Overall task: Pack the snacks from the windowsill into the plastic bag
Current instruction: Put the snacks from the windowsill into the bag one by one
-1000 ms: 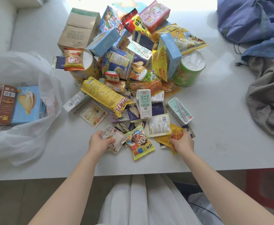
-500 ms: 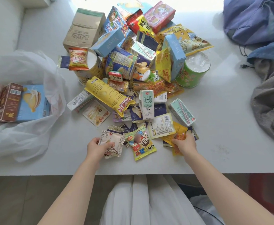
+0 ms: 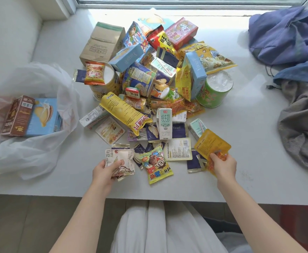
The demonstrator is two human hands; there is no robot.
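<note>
Pickup step: my left hand [image 3: 103, 171] pinches tea sachets [image 3: 121, 159], and my right hand [image 3: 223, 167] grips yellow pouches [image 3: 211, 145] at the snack pile [image 3: 158, 79] edge. Next, I reckon — carry both left into the plastic bag [image 3: 30, 157].
</note>
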